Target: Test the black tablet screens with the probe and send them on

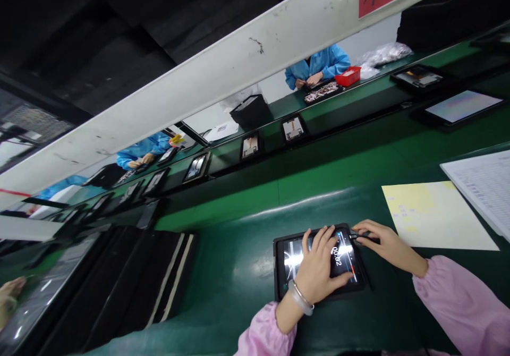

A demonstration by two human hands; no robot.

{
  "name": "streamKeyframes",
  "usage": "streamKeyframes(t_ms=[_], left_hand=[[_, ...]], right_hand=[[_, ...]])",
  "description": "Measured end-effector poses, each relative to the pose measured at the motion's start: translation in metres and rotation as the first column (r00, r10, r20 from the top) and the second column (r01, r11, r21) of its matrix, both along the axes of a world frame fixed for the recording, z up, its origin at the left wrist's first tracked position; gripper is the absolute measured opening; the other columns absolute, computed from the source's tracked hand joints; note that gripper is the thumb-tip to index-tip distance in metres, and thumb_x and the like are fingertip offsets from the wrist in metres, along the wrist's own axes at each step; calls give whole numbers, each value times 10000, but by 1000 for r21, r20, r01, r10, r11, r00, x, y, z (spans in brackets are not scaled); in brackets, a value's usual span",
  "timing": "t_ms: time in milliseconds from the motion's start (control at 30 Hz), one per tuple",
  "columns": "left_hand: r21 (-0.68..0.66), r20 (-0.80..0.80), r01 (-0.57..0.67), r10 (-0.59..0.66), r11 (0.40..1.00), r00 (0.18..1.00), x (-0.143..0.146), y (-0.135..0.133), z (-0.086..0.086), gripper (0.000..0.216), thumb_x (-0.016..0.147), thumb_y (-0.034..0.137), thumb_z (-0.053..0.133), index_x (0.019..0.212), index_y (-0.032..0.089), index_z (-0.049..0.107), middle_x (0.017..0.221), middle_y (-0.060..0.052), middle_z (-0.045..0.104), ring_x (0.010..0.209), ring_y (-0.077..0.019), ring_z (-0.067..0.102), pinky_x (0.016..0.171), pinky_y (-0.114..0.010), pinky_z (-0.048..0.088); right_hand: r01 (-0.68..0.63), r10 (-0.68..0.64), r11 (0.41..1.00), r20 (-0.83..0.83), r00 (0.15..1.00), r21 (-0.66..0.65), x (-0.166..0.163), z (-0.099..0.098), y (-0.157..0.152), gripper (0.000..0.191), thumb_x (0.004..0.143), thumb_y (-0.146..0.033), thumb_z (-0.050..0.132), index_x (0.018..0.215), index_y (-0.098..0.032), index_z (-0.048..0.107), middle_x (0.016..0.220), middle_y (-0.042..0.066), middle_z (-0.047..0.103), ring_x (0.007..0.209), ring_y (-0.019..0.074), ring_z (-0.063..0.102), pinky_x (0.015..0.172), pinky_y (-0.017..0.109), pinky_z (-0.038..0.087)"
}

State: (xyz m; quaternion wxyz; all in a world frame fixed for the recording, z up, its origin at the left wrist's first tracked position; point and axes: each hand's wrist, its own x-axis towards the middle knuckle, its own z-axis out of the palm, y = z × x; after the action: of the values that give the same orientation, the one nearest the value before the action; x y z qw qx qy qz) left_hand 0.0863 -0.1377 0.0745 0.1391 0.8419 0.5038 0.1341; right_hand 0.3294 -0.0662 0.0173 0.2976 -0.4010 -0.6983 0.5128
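A tablet [287,287] in a black tray or frame lies face up in front of me, its screen lit and showing "00:02" turned sideways. Spread over the screen, my left hand [314,271] is open, with fingers and thumb apart and a bangle at the wrist. My right hand [384,242] is closed around a black cable plug [368,237] whose metal tip meets the tablet's right edge. Whether the plug is fully inserted I cannot tell.
A yellow-and-white sheet [434,215] and printed papers [486,186] lie right. Black padded trays [119,276] are stacked left. Beyond, a line carries several devices, including a lit tablet [464,105]. Co-workers in blue sleeves [334,61] sit across; another person's hand [10,295] shows at far left.
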Motion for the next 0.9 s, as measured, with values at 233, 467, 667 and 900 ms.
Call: streamKeyframes(t_ms=[233, 467, 667, 900], left_hand=[[2, 34, 52, -52, 999, 998, 19, 10, -11, 1103, 726, 828, 607, 1542, 161, 282, 1568, -206, 393, 1473, -335, 347, 1244, -623, 63], [72, -45, 86, -83, 994, 996, 24, 10, -12, 1144, 705, 868, 570, 1543, 135, 307, 1545, -230, 416, 1475, -361, 334, 1248, -609, 24], [72, -130, 110, -101, 991, 986, 22, 8, -16, 1080, 707, 830, 579, 1484, 102, 402, 1550, -242, 402, 1479, -372, 320, 1246, -602, 80], [59, -119, 167, -159, 984, 980, 19, 2, -19, 1018, 710, 866, 520, 1425, 142, 478, 1546, -219, 423, 1461, -374, 357, 1229, -661, 36]], right_hand=[[90, -91, 986, 3, 996, 143, 1, -6, -2, 424, 962, -620, 559, 942, -239, 744, 1085, 85, 681, 1034, 275, 648, 966, 413, 513], [55, -65, 979, 47, 997, 197, 2, -7, 4, 410, 983, -585, 542, 929, -245, 766, 1114, 75, 701, 1053, 283, 656, 980, 432, 521], [-17, -8, 911, 59, 998, 412, 7, -7, -1, 313, 1046, -384, 495, 960, -229, 753, 1048, 72, 722, 1210, 287, 552, 1022, 462, 500], [-31, -2, 921, 84, 996, 389, 13, -11, -11, 268, 1051, -316, 506, 1011, -233, 757, 1048, 61, 717, 1195, 250, 565, 1007, 401, 519]])
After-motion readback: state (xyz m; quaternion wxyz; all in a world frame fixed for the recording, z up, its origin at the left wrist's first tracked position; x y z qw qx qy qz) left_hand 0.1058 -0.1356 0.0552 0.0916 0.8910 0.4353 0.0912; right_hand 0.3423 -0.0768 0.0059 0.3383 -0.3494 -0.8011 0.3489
